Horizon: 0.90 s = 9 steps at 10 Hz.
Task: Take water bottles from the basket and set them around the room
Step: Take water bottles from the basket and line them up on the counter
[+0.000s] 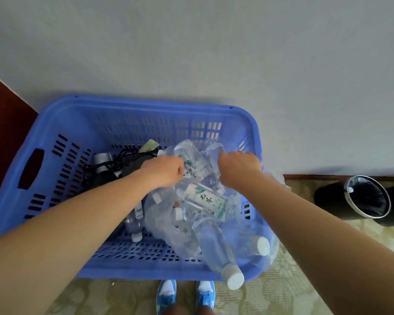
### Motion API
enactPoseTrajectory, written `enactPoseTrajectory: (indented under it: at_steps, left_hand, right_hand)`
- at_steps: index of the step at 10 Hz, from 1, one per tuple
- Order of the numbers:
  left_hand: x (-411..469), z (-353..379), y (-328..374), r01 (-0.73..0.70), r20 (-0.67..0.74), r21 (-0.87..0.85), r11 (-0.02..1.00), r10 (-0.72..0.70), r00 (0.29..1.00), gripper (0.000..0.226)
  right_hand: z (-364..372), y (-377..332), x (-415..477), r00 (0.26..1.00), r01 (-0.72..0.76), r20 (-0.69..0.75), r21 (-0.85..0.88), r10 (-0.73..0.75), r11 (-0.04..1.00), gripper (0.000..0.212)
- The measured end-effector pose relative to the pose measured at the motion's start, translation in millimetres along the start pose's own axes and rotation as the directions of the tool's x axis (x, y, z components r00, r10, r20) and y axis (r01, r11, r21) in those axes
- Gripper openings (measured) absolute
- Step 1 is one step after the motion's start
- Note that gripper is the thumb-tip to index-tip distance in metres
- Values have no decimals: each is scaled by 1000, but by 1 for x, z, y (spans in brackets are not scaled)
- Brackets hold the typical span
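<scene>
Gripping the clear plastic wrap (168, 223) with your curled left hand (166, 171) and right hand (239, 169), you seem barely started: the clear labelled water bottles (205, 201) lie in the blue plastic basket (146, 103).

A plain, pale grey wall (191, 53) filled the far half of the view, evenly and softly lit. At the far left stood a dark reddish-brown wooden panel (2, 123). The floor was beige-green patterned carpet (293, 292). A dark skirting board (316, 176) ran along the wall at right, near a black waste bin (369, 201) with a silver rim and a dark liner.
</scene>
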<state>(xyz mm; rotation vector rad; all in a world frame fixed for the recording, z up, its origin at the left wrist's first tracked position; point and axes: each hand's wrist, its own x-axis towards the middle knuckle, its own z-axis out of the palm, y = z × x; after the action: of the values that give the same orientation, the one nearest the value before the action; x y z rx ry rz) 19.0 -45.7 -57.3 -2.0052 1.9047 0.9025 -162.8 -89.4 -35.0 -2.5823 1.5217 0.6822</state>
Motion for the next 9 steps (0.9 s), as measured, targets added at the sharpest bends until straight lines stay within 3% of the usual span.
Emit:
enactPoseTrajectory:
  at_steps: [1,2,3,4,5,6,7,8,9]
  left_hand:
    - [20,4,-9,-11,-227,-49,999,0,974,19]
    - [44,5,-19,53,-246,-211,976,-105,964,52]
    - [60,9,-27,160,-64,-396,904,-200,978,67]
    - [73,25,-33,178,-28,-499,848,-221,975,45]
    - [83,32,-32,148,-94,-715,683,-304,948,10]
    - [84,30,-36,80,-183,-753,654,-325,928,20]
    - [68,27,-37,-66,-368,-717,694,-296,882,20]
    - [54,27,-35,-240,-508,-715,656,-253,823,18]
    - [41,28,-32,-342,-568,-700,627,-197,799,17]
  right_hand:
    - [13,-1,9,1000,-13,9,78,12,997,34]
    - [21,3,22,991,-129,69,248,115,960,42]
    - [25,11,43,957,-276,204,441,205,854,53]
    - [25,14,68,933,-358,256,570,254,739,47]
    - [29,12,89,886,-463,328,640,327,613,51]
    - [40,7,98,885,-465,353,644,302,608,38]
    - [46,8,95,884,-467,344,654,317,595,26]
    - [49,14,99,884,-458,329,751,332,476,31]
    - [45,17,91,881,-459,326,768,344,446,32]
